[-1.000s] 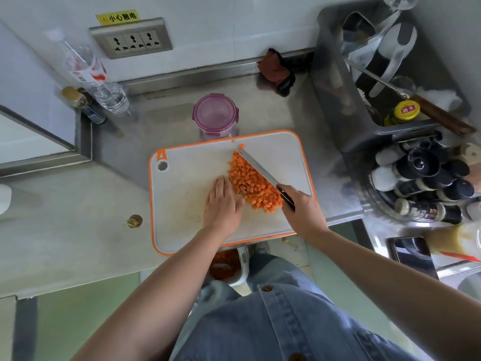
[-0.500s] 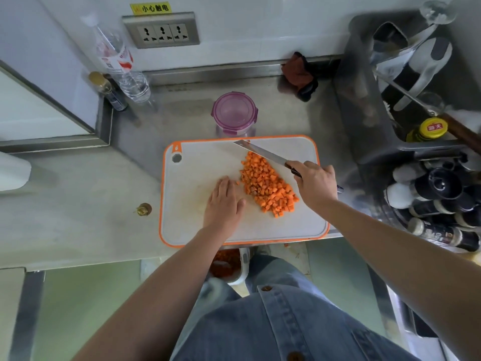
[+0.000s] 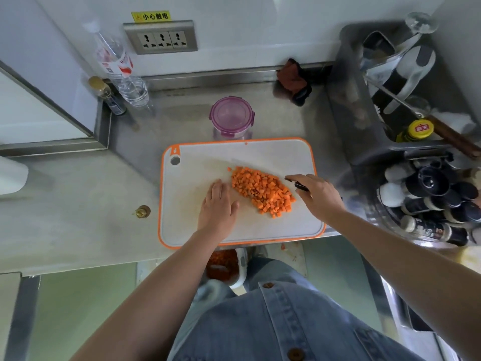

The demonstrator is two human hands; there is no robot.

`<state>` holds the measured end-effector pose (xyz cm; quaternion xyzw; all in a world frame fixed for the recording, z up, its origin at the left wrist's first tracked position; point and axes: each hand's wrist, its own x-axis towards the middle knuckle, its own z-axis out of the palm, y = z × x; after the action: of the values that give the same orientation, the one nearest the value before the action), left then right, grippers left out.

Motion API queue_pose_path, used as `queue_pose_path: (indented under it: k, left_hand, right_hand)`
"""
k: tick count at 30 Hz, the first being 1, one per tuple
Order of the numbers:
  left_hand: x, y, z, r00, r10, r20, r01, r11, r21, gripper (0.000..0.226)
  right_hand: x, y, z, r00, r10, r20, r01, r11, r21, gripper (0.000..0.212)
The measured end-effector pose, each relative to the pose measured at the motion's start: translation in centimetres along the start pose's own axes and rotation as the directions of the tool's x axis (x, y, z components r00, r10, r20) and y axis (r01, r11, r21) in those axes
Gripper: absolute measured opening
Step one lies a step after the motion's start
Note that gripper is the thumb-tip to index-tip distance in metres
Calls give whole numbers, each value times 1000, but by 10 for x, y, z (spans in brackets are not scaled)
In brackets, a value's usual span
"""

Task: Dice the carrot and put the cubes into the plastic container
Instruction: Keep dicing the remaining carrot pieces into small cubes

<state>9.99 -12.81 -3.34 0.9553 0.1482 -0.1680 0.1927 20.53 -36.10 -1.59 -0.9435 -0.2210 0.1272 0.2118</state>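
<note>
The right hand (image 3: 318,196) now sits at the right end of the carrot cubes (image 3: 263,190), up from the pile's near end. The knife (image 3: 299,185) no longer stretches along the pile; only a short dark piece shows.

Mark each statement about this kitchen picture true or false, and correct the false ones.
1. The carrot cubes lie in a pile on the cutting board. True.
2. The container behind the board is uncovered. False: a purple lid sits on it.
3. The left hand lies flat on the board, left of the pile. True.
4. The right hand is empty. False: its fingers grip a knife.
</note>
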Motion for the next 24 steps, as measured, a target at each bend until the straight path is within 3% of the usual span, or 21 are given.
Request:
queue_pose_path:
  k: [8,24]
  left_hand:
    - [-12,-7,2,998,49,29,-50,997,57,61]
    - [-31,-33,8,992,90,84,-94,995,42,66]
  right_hand:
    - [-43,-9,17,953,282,-114,-270,957,110,40]
    - [-72,-103,69,972,234,34,-233,923,306,41]
